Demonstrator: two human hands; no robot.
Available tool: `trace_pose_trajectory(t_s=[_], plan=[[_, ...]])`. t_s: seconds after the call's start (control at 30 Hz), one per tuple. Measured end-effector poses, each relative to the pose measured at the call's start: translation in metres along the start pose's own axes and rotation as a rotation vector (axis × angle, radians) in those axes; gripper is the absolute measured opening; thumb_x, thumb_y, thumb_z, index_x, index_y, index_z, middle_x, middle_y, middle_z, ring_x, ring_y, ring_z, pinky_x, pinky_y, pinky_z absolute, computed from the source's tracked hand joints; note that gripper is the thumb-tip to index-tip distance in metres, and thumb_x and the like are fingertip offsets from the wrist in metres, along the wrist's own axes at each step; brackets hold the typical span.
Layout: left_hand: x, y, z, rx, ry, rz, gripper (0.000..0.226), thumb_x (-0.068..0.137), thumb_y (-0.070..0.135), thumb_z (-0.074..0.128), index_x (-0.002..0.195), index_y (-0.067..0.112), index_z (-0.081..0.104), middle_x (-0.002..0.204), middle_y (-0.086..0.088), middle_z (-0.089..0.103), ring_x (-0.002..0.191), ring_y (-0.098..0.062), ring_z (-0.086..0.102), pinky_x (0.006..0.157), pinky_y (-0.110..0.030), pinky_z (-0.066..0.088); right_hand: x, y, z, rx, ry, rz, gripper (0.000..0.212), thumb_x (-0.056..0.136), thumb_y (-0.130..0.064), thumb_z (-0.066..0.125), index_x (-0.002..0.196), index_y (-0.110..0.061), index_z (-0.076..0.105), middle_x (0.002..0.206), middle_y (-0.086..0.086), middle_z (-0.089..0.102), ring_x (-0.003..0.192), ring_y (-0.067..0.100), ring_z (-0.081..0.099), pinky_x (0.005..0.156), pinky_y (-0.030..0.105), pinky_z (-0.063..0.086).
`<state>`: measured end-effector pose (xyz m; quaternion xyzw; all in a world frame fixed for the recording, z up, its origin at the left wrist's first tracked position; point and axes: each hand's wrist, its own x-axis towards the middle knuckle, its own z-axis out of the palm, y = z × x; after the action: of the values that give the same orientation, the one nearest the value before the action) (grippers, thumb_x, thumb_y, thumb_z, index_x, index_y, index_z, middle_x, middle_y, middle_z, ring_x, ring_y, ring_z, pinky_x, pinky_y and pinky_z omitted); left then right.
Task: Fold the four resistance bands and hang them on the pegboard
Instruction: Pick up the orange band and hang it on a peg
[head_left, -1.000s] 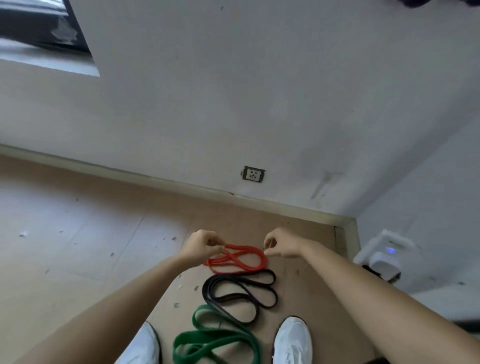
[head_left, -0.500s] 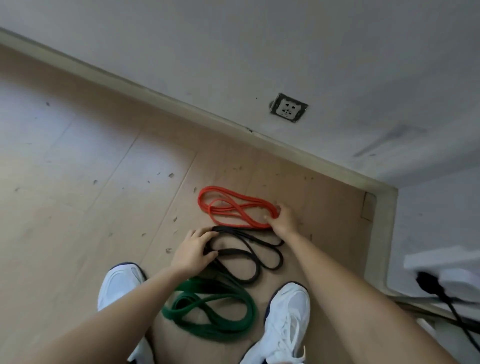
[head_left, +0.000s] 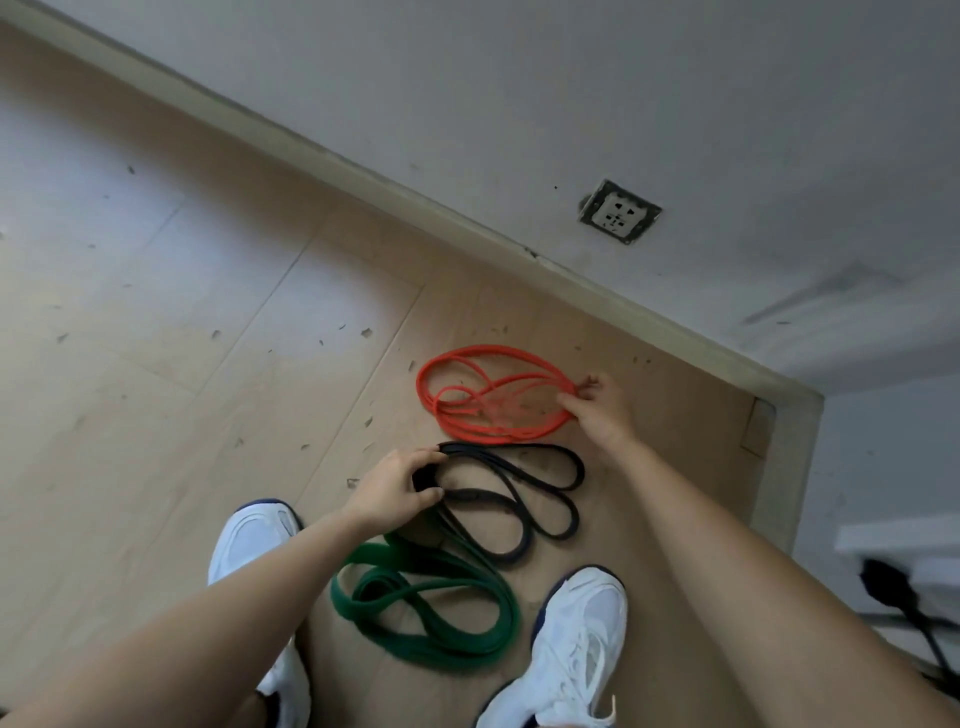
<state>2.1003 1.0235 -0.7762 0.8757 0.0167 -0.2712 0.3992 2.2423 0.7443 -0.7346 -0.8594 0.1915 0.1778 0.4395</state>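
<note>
Wood floor (head_left: 156, 364) near wall (head_left: 519, 104): nothing hung yet, left hand (head_left: 392, 491) grips black band (head_left: 580, 470), right hand (head_left: 597, 410) pinches red band (head_left: 421, 384), green band (head_left: 345, 605) untouched

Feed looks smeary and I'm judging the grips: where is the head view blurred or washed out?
Head view: the red band is motion-smeared beside the right hand pinching its end; head view: the black band gripped by the left hand is sharp; head view: the green band goes soft on its right side, and pale light washes the floor at left.
</note>
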Motion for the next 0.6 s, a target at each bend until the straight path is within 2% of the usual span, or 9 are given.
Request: trace_pose_trajectory(t_s=[0.1,0.17,0.2,0.27,0.37,0.43,0.5,0.57,0.6], plan=[[0.0,0.028,-0.02,-0.131,0.192,0.029,0.041,0.08,0.041,0.066,0.12,0.032,0.07,0.112,0.011,0.073,0.099,-0.012,0.067,0.087,-0.039,0.056,-0.013,-0.05,-0.015,0.043,-0.106,-0.152,0.034,0.084,-0.007,0.08,0.108,-0.005,0.056,0.097,0.013,0.07,0.086,0.023,0.067,0.078,0.03,0.058],[0.003,0.054,-0.04,-0.222,0.345,0.082,0.039,0.079,0.033,0.071,0.116,0.023,0.072,0.105,0.008,0.073,0.091,-0.012,0.066,0.081,-0.039,0.056,-0.029,-0.083,-0.022,0.023,-0.156,-0.262,0.035,0.084,-0.003,0.079,0.11,-0.002,0.056,0.092,0.01,0.071,0.078,0.013,0.067,0.066,0.013,0.054],[0.003,0.067,-0.052,-0.247,0.4,0.113,0.037,0.08,0.027,0.075,0.116,0.019,0.072,0.104,0.006,0.072,0.09,-0.012,0.066,0.08,-0.037,0.056,-0.039,-0.097,-0.024,0.004,-0.177,-0.31,0.034,0.084,-0.002,0.079,0.11,-0.002,0.057,0.091,0.007,0.071,0.074,0.006,0.066,0.064,0.011,0.051],[0.0,0.09,-0.076,-0.239,0.471,0.167,0.041,0.083,0.022,0.08,0.121,0.017,0.067,0.106,0.005,0.068,0.091,-0.009,0.064,0.079,-0.028,0.054,-0.058,-0.123,-0.026,-0.034,-0.217,-0.404,0.031,0.083,-0.002,0.08,0.108,-0.002,0.062,0.09,0.006,0.073,0.073,0.003,0.066,0.066,0.013,0.051],[-0.011,0.111,-0.107,-0.186,0.56,0.205,0.056,0.082,0.033,0.081,0.131,0.02,0.058,0.119,0.006,0.057,0.102,-0.008,0.056,0.087,-0.024,0.049,-0.088,-0.157,-0.034,-0.072,-0.246,-0.54,0.025,0.08,-0.003,0.082,0.102,-0.006,0.07,0.091,0.006,0.076,0.078,0.01,0.069,0.072,0.017,0.053],[-0.019,0.127,-0.128,-0.153,0.522,0.228,0.074,0.077,0.05,0.079,0.14,0.021,0.052,0.129,0.004,0.052,0.116,-0.01,0.051,0.097,-0.027,0.044,-0.107,-0.179,-0.046,-0.098,-0.274,-0.613,0.021,0.081,-0.005,0.082,0.099,-0.011,0.073,0.089,0.0,0.076,0.08,0.006,0.07,0.072,0.015,0.052],[-0.028,0.148,-0.15,-0.088,0.414,0.27,0.091,0.07,0.067,0.071,0.146,0.023,0.048,0.137,0.003,0.051,0.126,-0.013,0.044,0.105,-0.031,0.04,-0.127,-0.202,-0.063,-0.135,-0.301,-0.678,0.019,0.083,-0.007,0.08,0.1,-0.013,0.075,0.09,-0.002,0.076,0.082,0.004,0.071,0.075,0.015,0.053],[-0.038,0.176,-0.172,-0.054,0.301,0.338,0.088,0.072,0.066,0.071,0.146,0.024,0.051,0.139,0.005,0.056,0.13,-0.013,0.044,0.106,-0.031,0.038,-0.144,-0.221,-0.082,-0.159,-0.303,-0.721,0.018,0.085,-0.005,0.078,0.102,-0.012,0.076,0.092,-0.001,0.077,0.086,0.008,0.072,0.079,0.018,0.055],[-0.043,0.191,-0.181,-0.076,0.252,0.376,0.076,0.077,0.058,0.075,0.141,0.024,0.056,0.135,0.005,0.061,0.126,-0.011,0.049,0.104,-0.031,0.041,-0.151,-0.229,-0.092,-0.163,-0.301,-0.732,0.018,0.086,-0.004,0.077,0.102,-0.012,0.076,0.092,0.0,0.076,0.085,0.009,0.071,0.079,0.018,0.055]])
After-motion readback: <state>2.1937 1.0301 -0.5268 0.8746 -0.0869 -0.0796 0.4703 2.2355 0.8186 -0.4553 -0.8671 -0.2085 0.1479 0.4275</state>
